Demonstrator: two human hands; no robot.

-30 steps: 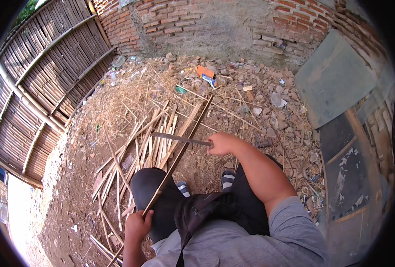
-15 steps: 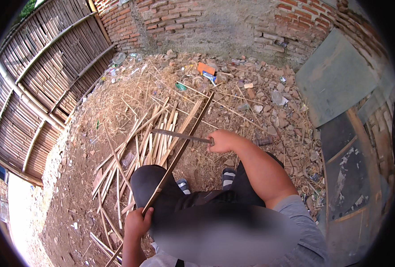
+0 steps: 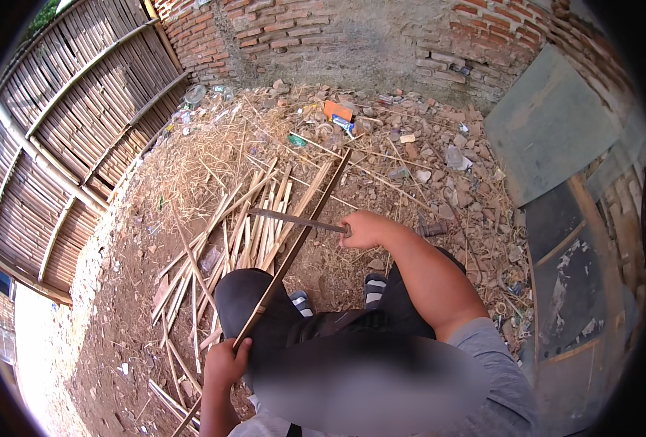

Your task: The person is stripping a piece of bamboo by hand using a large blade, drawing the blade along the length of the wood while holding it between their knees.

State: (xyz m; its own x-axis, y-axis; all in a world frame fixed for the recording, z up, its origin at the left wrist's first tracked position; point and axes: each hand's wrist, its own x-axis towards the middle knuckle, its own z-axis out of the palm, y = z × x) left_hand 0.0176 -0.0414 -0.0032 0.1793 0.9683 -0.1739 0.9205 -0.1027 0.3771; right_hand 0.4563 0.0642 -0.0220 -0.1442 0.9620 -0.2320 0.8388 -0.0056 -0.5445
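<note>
A long bamboo strip is held slantwise across the lap, its near end low by the left knee, its far end reaching up toward the rubble under the brick wall. The left hand is clenched around the strip near its lower end. The right hand is closed on the handle of a long knife, whose blade is laid crosswise over the strip about midway along it; whether the edge is biting into the bamboo or only resting on it cannot be told from this view

The strip is judged light for its length, stiff along the grain but springy, and apt to whip at the free end. Its cut edges are probably sharp and splintery, so a grip on the flat faces, well back from the blade, is judged safest. Splitting along the fibre is to be expected if it is twisted

Beyond the strip, on the side away from the brick wall's right-hand half, a loose heap of split bamboo slats is spread on the bare earth. A woven bamboo fence is seen further left of the strip
</note>
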